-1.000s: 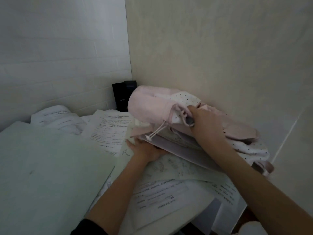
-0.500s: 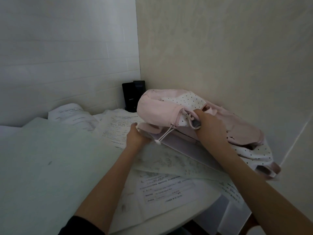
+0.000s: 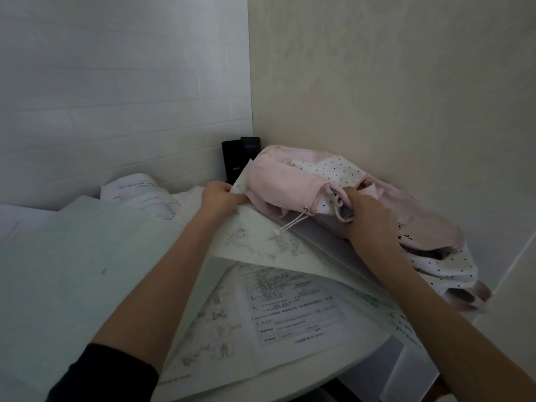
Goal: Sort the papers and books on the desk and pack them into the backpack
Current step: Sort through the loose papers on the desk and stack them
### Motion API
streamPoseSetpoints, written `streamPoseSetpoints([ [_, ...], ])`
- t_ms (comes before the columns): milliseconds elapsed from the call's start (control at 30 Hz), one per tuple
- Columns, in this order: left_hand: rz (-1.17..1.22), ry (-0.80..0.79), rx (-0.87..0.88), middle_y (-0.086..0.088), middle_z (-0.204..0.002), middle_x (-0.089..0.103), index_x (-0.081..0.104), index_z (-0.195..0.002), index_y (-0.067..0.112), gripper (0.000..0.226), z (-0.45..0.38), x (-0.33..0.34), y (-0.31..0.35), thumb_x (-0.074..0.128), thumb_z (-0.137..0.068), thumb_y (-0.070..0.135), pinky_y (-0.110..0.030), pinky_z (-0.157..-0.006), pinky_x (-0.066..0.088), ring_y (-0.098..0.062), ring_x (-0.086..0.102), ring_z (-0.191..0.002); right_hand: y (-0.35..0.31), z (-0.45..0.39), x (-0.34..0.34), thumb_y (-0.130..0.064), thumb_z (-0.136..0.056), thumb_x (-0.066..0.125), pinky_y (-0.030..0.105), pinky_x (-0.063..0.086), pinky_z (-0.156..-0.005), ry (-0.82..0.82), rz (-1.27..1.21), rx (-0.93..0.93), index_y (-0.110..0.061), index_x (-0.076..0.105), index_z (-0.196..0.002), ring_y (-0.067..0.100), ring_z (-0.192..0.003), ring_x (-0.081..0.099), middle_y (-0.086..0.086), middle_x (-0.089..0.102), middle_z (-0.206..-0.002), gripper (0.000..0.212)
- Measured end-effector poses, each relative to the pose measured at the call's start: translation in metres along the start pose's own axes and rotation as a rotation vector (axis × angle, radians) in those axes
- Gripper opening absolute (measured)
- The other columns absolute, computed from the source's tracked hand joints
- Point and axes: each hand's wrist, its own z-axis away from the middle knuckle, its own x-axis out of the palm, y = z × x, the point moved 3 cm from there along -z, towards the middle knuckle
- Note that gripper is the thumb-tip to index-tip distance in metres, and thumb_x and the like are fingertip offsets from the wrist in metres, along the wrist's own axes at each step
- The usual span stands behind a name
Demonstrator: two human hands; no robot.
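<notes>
A soft pink fabric backpack with white black-dotted lining lies slumped in the desk's far right corner against the beige wall. The right hand pinches its opening's rim; the left hand grips a large scribbled paper sheet. Printed worksheets cover the white desk.

Dim, flat indoor light with a cool grey cast; no glare, only soft shadows. Wide-angle bending curves lines toward the edges. Printed text on the white paper sheets at 6 o'clock is soft, slightly blurred.
</notes>
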Motion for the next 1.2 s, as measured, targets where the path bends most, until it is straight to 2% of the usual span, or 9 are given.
streamPoseSetpoints([
  [200,0.047,0.055,-0.051,-0.006,-0.065,0.063,0.067,-0.077,0.008,0.015,0.002,-0.058,-0.005,0.080,-0.071,0.013,-0.018,-0.045,0.047,-0.016,0.056,-0.052,-0.015,0.011,0.005,-0.011,-0.088,0.052,0.032,0.047,-0.057,-0.033,0.041,-0.042,-0.025,0.052,-0.117,0.031,-0.075,0.062,0.006,0.063,-0.098,0.032],
  [333,0.029,0.101,-0.107,-0.015,-0.079,0.069,0.069,-0.094,0.001,0.030,0.005,-0.102,-0.029,0.082,-0.069,0.014,-0.034,-0.069,0.056,-0.027,0.065,-0.067,-0.033,0.025,0.012,-0.015,-0.091,0.051,0.029,0.037,-0.059,-0.177,0.103,-0.071,-0.026,0.041,-0.131,0.029,-0.088,0.061,0.005,0.057,-0.118,0.043],
  [433,0.032,0.105,-0.129,-0.017,-0.081,0.069,0.069,-0.092,0.000,0.030,0.017,-0.127,-0.046,0.082,-0.068,0.013,-0.038,-0.075,0.056,-0.029,0.065,-0.071,-0.047,0.036,0.017,-0.014,-0.092,0.049,0.028,0.037,-0.063,-0.247,0.097,-0.078,-0.026,0.038,-0.132,0.025,-0.092,0.060,0.003,0.056,-0.120,0.042],
  [533,0.002,0.171,-0.147,-0.017,-0.077,0.063,0.065,-0.082,0.002,0.027,0.028,-0.158,-0.060,0.083,-0.067,0.016,-0.034,-0.064,0.048,-0.024,0.057,-0.065,-0.057,0.048,0.026,-0.014,-0.093,0.048,0.027,0.037,-0.064,-0.300,0.109,-0.075,-0.023,0.041,-0.128,0.023,-0.090,0.060,0.003,0.056,-0.115,0.037],
  [733,-0.058,0.239,-0.200,-0.018,-0.087,0.070,0.070,-0.093,0.004,0.035,0.047,-0.210,-0.091,0.084,-0.067,0.022,-0.042,-0.081,0.054,-0.029,0.065,-0.076,-0.067,0.061,0.041,-0.018,-0.088,0.052,0.039,0.046,-0.083,-0.337,0.169,-0.035,-0.020,0.036,-0.126,0.030,-0.102,0.054,0.007,0.051,-0.123,0.040],
  [833,-0.088,0.238,-0.203,-0.010,-0.077,0.069,0.070,-0.088,0.008,0.030,0.055,-0.223,-0.099,0.084,-0.067,0.025,-0.031,-0.067,0.052,-0.024,0.064,-0.068,-0.076,0.064,0.042,-0.027,-0.089,0.055,0.059,0.030,-0.104,-0.558,0.227,0.051,-0.024,0.012,-0.144,0.039,-0.135,0.027,0.013,0.021,-0.152,0.070],
  [933,-0.053,0.253,-0.210,-0.008,-0.074,0.069,0.069,-0.082,0.010,0.026,0.060,-0.232,-0.110,0.085,-0.066,0.024,-0.030,-0.067,0.053,-0.023,0.064,-0.064,-0.109,0.070,0.033,-0.044,-0.087,0.055,0.068,0.010,-0.108,-0.693,0.076,0.012,-0.030,-0.012,-0.148,0.038,-0.144,-0.009,0.004,-0.015,-0.158,0.091],
  [1067,0.052,0.253,-0.249,-0.010,-0.079,0.071,0.069,-0.085,0.009,0.027,0.068,-0.242,-0.118,0.084,-0.067,0.022,-0.036,-0.073,0.057,-0.024,0.068,-0.068,-0.194,0.094,0.010,-0.064,-0.083,0.049,0.058,-0.004,-0.114,-0.618,-0.291,-0.346,-0.039,-0.008,-0.147,0.022,-0.145,-0.015,-0.009,-0.016,-0.157,0.089],
  [1200,0.037,0.279,-0.236,-0.009,-0.080,0.069,0.067,-0.087,0.007,0.025,0.078,-0.255,-0.117,0.081,-0.071,0.021,-0.029,-0.067,0.053,-0.022,0.065,-0.068,-0.257,0.136,0.022,-0.075,-0.074,0.050,0.056,-0.011,-0.114,-0.813,-0.421,-0.526,-0.047,-0.018,-0.143,0.018,-0.141,-0.027,-0.013,-0.023,-0.155,0.101],
])
